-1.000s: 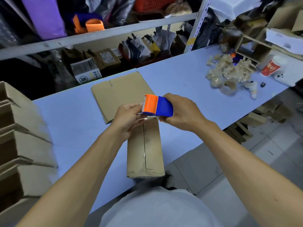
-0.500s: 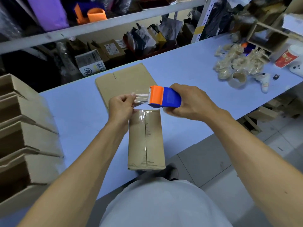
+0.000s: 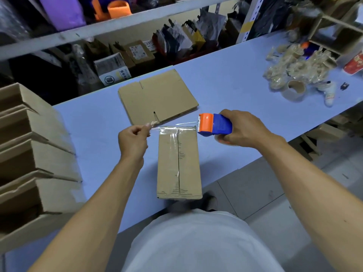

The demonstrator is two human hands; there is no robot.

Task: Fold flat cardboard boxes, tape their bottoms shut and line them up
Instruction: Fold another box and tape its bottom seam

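Two hands stretch a clear tape strip [image 3: 172, 125] across the far end of the folded box [image 3: 179, 163], which stands bottom-up at the near edge of the worktop [image 3: 225, 91]. The left hand [image 3: 133, 139] pinches the free end; the right hand [image 3: 242, 128] grips the tape dispenser [image 3: 214, 125]. This looks like the bottom-sealing step; the next move probably calls for lowering the strip onto the flaps and pressing it flat.
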